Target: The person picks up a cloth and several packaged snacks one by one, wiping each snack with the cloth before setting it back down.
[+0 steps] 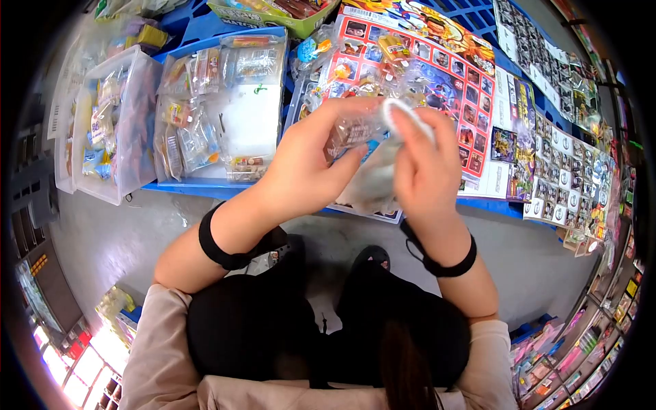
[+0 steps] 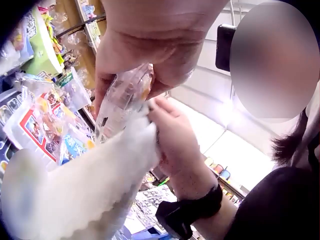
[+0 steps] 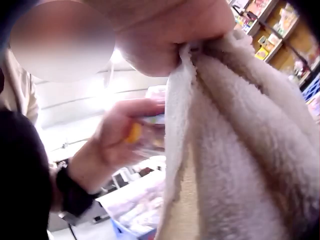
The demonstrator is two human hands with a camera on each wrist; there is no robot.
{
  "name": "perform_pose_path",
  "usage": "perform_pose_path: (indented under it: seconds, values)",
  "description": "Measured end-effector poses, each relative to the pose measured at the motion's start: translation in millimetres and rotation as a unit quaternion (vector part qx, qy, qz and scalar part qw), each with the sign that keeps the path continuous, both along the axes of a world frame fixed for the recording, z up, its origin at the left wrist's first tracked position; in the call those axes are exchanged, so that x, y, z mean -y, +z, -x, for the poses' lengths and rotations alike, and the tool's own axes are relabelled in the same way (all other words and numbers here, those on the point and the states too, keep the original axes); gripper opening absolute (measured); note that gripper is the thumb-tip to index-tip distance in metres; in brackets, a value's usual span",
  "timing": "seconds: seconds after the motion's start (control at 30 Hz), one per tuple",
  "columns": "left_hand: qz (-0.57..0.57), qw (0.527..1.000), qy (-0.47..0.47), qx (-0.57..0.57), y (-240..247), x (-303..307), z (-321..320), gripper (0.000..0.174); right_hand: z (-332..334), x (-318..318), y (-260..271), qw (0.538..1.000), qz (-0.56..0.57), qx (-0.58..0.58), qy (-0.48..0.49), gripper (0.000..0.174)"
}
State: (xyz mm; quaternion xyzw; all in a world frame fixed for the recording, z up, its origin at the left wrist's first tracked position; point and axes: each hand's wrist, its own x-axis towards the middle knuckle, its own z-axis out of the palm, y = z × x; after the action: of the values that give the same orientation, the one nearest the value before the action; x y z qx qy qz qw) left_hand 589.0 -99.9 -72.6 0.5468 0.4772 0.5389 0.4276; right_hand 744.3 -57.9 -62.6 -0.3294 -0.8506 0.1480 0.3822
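Note:
Over the near edge of the display, my left hand point(image 1: 301, 167) grips a clear plastic packet point(image 1: 352, 133) between thumb and fingers. Printing shows on the packet, but its contents are hard to make out. My right hand point(image 1: 432, 171) pinches a pale, fluffy cloth point(image 1: 374, 179) that hangs down in folds beside the packet. In the left wrist view the cloth point(image 2: 85, 192) is blurred and close to the packet point(image 2: 122, 102). Seen from the right wrist, the cloth point(image 3: 240, 145) covers part of the packet point(image 3: 150, 137) in my left hand point(image 3: 107, 135).
On the left stand a clear plastic bin point(image 1: 99, 164) of small packets and a blue-edged tray point(image 1: 254, 123) holding bagged items. Behind my hands lies a red picture sheet point(image 1: 471, 102) with wrapped toys on it. More printed sheets point(image 1: 567, 174) spread to the right. A green box point(image 1: 301, 26) stands at the back.

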Motion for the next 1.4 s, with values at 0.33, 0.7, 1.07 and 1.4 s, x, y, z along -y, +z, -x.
perform_pose_path:
  seconds: [0.33,0.7,1.07,1.4]
  values:
    - [0.049,0.997,-0.049,-0.02,5,-1,6,0.045,-13,-9,-18,0.999,0.028,0.014,-0.037,0.042]
    - [-0.08,0.962,0.009,-0.259,6,8,-4,0.075,-2,2,-4,0.917,0.361,-0.168,-0.007,0.041]
    - [0.294,0.871,0.048,0.391,13,-12,16,0.019,-14,-3,-12,0.753,0.578,-0.305,0.079,0.026]
    - [0.214,0.958,0.113,0.152,10,-6,5,0.017,16,10,33,0.998,0.029,0.006,0.048,0.033]
